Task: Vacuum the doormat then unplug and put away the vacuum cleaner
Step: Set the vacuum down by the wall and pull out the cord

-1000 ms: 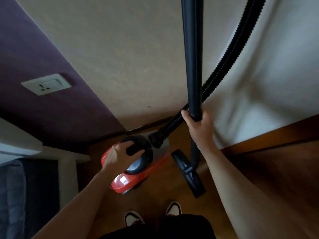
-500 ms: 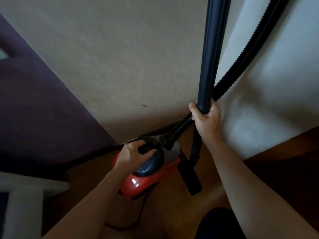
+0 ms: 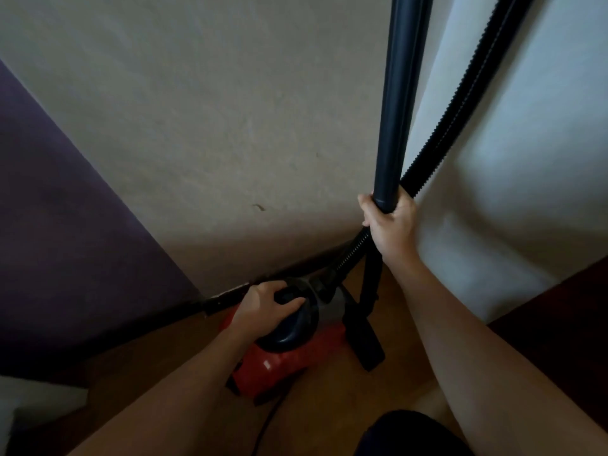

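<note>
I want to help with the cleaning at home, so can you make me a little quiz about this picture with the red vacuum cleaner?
1. True or false: the left hand grips the black carry handle on top of the red plastic canister vacuum cleaner.
2. What does the right hand hold? A) the black rigid wand tube B) a wooden broom C) a white plug
3. Fill the gap: the black flat floor nozzle sits to the ___ of the vacuum cleaner's red body.
Key: 1 true; 2 A; 3 right.
</note>
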`<state>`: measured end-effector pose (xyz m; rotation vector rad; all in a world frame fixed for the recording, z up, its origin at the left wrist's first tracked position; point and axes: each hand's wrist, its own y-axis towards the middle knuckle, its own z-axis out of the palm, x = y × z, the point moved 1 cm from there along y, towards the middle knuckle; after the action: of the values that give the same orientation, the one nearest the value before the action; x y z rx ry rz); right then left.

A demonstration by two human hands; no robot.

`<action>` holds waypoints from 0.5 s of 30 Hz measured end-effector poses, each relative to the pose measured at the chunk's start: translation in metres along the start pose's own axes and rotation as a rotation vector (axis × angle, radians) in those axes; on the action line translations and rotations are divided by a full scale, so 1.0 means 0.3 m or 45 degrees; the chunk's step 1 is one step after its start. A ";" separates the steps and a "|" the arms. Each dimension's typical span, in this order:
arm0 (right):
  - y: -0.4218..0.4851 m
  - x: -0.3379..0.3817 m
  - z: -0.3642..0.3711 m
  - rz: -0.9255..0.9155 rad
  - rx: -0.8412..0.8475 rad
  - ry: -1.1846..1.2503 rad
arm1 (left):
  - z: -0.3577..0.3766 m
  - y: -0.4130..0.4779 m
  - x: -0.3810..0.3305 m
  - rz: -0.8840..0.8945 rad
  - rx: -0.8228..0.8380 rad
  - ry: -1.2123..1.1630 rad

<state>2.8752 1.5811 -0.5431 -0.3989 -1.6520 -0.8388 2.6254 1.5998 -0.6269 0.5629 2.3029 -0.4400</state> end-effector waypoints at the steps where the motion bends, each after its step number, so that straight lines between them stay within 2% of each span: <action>1: 0.003 -0.019 -0.004 0.016 -0.008 -0.008 | 0.014 0.009 0.006 -0.001 0.016 0.006; 5: 0.012 -0.094 -0.030 0.050 -0.016 -0.011 | 0.072 0.051 0.027 -0.042 0.068 0.017; 15: 0.048 -0.149 -0.026 0.039 -0.021 -0.017 | 0.130 0.139 0.054 0.047 0.060 0.148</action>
<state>2.9019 1.5933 -0.5805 -0.4409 -1.6484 -0.8290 2.6581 1.6214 -0.6714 0.6689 2.3938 -0.4561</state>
